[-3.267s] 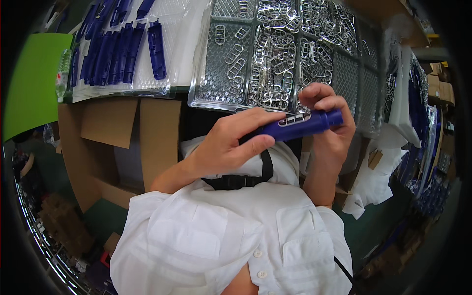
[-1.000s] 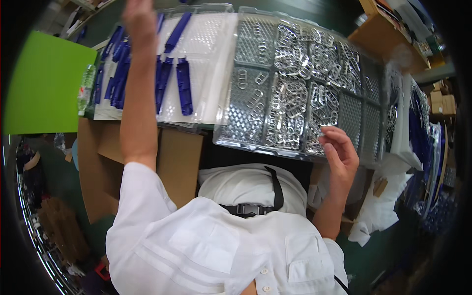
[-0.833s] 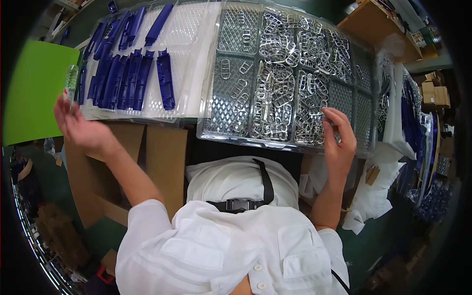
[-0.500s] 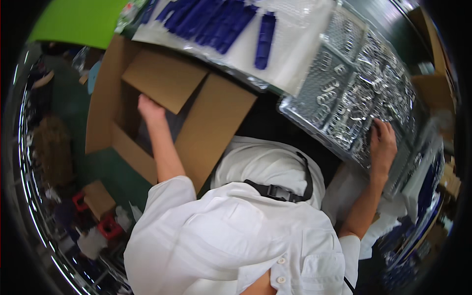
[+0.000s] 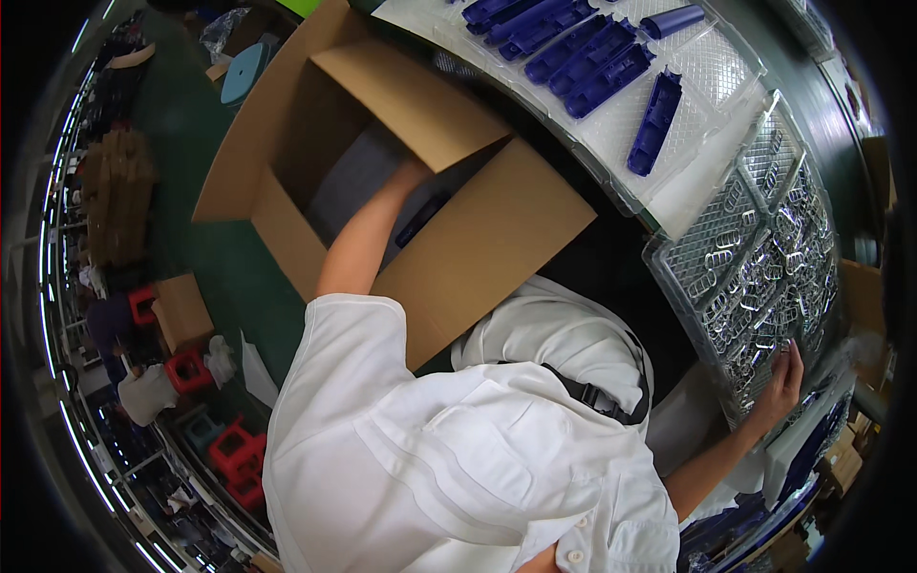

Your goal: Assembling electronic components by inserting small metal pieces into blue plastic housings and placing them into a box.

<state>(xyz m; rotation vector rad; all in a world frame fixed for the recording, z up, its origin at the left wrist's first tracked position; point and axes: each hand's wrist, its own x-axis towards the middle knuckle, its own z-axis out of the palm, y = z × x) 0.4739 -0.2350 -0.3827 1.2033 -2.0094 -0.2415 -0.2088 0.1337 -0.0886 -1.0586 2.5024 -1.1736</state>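
Observation:
My left forearm reaches into an open cardboard box [image 5: 497, 244]. The left hand [image 5: 411, 175] is mostly hidden behind a raised flap, so its fingers do not show. Grey lining [image 5: 358, 177] and a dark blue piece [image 5: 422, 220] lie inside the box. At the near right edge of a clear compartmented tray [image 5: 683, 267], my right hand [image 5: 785, 380] has its fingers drawn together among shiny metal clips [image 5: 778, 286]. What they pinch, if anything, is too small to make out. Several blue half-tube plastic pieces [image 5: 656, 124] rest on a white textured tray [image 5: 702, 177] beyond.
Bagged blue parts [image 5: 812, 439] are at the right beside the metal tray. Red stools [image 5: 191, 371], a cardboard carton [image 5: 181, 310] and another person [image 5: 143, 382] are on the left. A light blue stool [image 5: 245, 74] stands past the box.
The view has turned, shifting the tables toward the right. My left hand has gone deeper into the box, behind the flap. My right hand remains at the metal clips, nearer the tray's edge.

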